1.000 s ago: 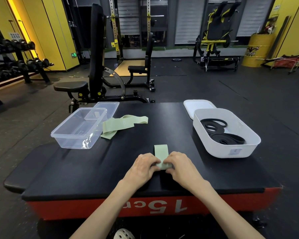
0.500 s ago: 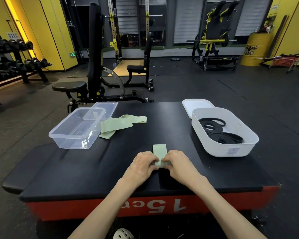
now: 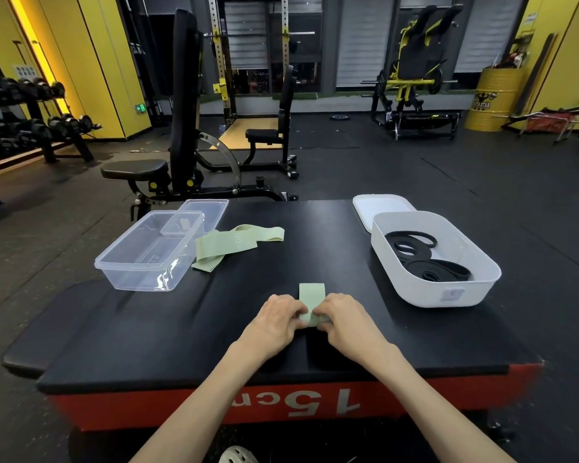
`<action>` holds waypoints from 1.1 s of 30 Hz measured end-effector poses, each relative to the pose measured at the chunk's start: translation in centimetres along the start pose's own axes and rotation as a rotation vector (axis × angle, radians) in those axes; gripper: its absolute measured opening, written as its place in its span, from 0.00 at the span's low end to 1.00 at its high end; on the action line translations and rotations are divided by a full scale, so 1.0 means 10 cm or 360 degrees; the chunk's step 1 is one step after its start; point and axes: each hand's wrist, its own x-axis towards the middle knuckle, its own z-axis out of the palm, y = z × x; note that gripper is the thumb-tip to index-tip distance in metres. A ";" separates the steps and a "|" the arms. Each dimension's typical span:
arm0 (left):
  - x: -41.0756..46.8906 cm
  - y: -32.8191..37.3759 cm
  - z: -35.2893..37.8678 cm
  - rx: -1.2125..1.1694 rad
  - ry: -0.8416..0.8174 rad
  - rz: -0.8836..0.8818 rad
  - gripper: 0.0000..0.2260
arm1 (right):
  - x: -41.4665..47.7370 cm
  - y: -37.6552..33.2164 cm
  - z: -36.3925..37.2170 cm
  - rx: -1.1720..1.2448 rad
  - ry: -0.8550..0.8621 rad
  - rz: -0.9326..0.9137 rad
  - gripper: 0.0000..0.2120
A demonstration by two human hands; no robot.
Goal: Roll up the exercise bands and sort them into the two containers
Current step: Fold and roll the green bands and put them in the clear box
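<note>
Roll thicker — flat green band (image 3: 311, 295) shorter.

Indoor lighting is dim and even. A bright lit strip (image 3: 39, 55) glows on the yellow wall at upper left. Wide-angle distortion bends the edges. Soft shadows lie beneath both forearms. Focus is sharp centrally.

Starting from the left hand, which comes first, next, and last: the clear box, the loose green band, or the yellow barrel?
From the left hand:
1. Loose green band, just beyond it on the platform, slightly left.
2. Clear box, farther out at the platform's left edge.
3. Yellow barrel, far away across the gym floor, on the right.
</note>
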 end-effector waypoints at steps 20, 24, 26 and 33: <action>-0.18 0.06 -0.01 -0.0091 0.0082 0.0221 0.12 | -0.06 0.04 -0.05 0.0141 -0.0105 -0.0030 0.11; -0.17 0.06 0.01 -0.0098 0.0079 0.0173 0.12 | -0.07 0.04 -0.04 0.0099 -0.0093 -0.0006 0.12; -0.14 0.05 0.00 -0.0081 0.0067 0.0152 0.11 | -0.09 0.03 -0.03 0.0108 -0.0039 0.0042 0.12; -0.02 0.06 -0.02 -0.0017 -0.0085 0.0015 0.11 | -0.11 0.00 -0.02 0.0061 -0.0010 0.0037 0.15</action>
